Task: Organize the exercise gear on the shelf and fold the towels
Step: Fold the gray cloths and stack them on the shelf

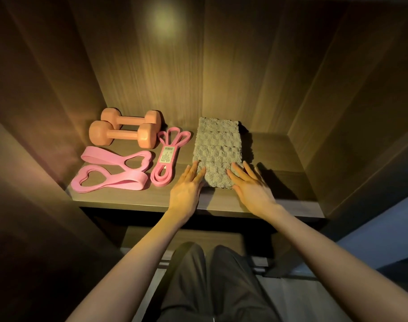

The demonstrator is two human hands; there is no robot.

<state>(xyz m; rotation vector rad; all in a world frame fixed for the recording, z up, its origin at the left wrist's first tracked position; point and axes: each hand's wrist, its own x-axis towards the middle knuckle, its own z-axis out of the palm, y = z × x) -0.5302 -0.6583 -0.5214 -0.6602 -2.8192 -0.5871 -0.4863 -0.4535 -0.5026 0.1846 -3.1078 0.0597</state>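
A: Dark wood shelf [119,198], and at back left the rear dumbbell [131,118] lies right against the front dumbbell [121,135], both orange.
B: In front, two wide pink loops lie flat and touching: far band [96,158], near band [128,180].
A: Right of those sits the coiled thin band [166,154] with its label, then the folded grey towel [218,145], running front to back.
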